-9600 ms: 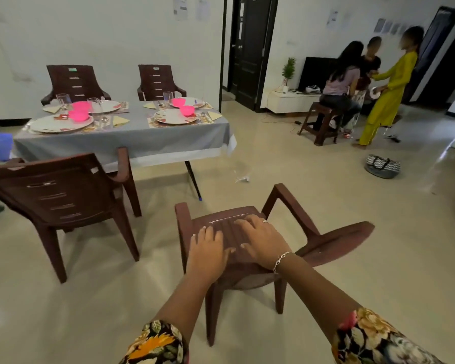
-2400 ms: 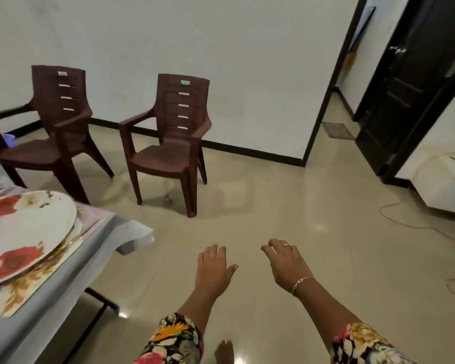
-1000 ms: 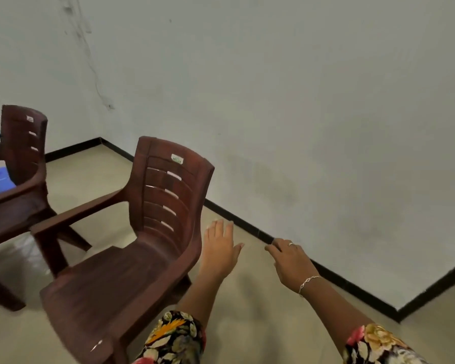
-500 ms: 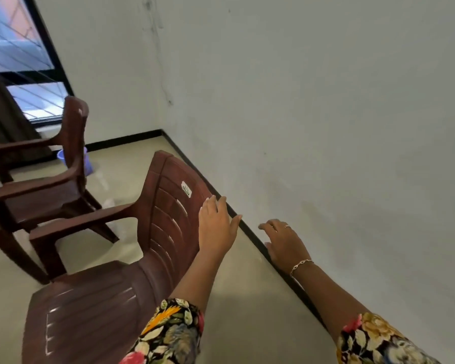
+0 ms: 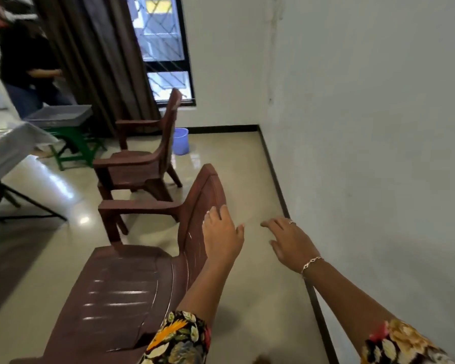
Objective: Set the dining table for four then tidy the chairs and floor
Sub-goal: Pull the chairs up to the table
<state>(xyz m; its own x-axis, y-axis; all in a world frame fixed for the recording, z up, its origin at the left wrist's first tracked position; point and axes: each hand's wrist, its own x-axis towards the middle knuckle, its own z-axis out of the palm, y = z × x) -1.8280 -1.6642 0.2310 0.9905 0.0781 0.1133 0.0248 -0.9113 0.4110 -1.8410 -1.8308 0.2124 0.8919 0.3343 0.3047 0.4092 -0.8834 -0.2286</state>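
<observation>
A dark brown plastic armchair point(image 5: 132, 285) stands just below me, seen from its side, its back toward the white wall. My left hand point(image 5: 222, 236) lies flat against the rear of its backrest, fingers apart, holding nothing. My right hand point(image 5: 290, 241) hovers open over the floor behind the chair, apart from it. A second brown armchair point(image 5: 142, 156) stands beyond the first, facing the table. The corner of the dining table point(image 5: 5, 151) with its grey cloth shows at the left edge.
The white wall point(image 5: 365, 127) with a black skirting runs close on my right. A blue bucket point(image 5: 181, 141) sits in the far corner under the window. A green stool point(image 5: 71, 151) carrying a grey tray point(image 5: 59, 115) stands by the brown curtain, where a person point(image 5: 24, 67) stands.
My view has swung left along the wall, bringing in the window, curtain, table corner and a person. My left hand has come against the chair's backrest. Both hands stay open.
</observation>
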